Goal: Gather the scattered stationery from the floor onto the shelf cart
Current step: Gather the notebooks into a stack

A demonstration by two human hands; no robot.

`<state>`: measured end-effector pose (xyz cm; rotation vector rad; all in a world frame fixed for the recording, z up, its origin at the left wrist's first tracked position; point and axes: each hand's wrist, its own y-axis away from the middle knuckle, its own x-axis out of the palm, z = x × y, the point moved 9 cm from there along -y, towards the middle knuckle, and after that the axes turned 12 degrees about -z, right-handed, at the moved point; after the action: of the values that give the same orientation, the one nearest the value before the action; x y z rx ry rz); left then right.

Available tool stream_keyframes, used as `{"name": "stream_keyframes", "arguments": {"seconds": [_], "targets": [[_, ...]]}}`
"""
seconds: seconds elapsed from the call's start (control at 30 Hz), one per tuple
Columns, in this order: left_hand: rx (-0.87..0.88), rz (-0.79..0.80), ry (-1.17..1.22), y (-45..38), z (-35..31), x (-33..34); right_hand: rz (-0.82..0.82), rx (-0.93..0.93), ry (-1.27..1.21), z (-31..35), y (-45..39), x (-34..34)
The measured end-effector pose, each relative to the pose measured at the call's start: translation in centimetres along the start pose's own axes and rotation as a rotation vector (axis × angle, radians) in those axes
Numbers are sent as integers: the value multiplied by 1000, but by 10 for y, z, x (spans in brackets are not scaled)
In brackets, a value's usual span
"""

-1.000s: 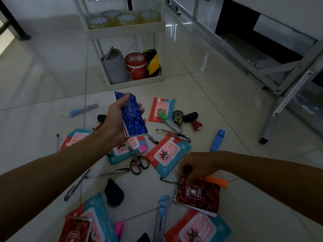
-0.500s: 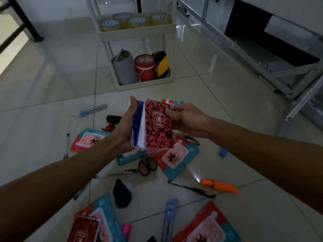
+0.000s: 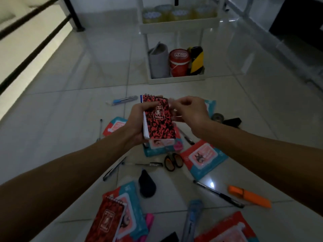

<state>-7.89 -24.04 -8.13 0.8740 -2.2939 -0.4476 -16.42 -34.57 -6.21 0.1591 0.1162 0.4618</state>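
Now that the red notepad [image 3: 159, 119] has joined the stack, my left grip [image 3: 138, 123] is holding both pads while the right grip [image 3: 189, 110] is letting go, fingers loosely curled.

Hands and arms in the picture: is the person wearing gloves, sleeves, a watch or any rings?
No. The left hand and the right hand are bare, without gloves. Both forearms are uncovered as far as the picture shows, so no sleeves are in view. No watch or bracelet shows on either wrist. The fingers are a bit blurred, but no ring stands out.
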Motion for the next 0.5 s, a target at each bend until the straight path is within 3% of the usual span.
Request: {"name": "stream_keyframes", "arguments": {"seconds": [0.13,0.2,0.33,0.43,0.5], "targets": [[29,-165,129,15,-18,-52,-60,34,149,-36,12,22],[49,-228,102,28,-25,-76,152,-49,296,-54,36,53],[57,-372,103,51,-33,-119,766,-293,715,-94,125,132],[52,-425,137,60,-34,-134,937,-613,1132,-125,169,166],[43,-402,119,64,-35,-135,1004,-737,1272,-142,187,177]]}}
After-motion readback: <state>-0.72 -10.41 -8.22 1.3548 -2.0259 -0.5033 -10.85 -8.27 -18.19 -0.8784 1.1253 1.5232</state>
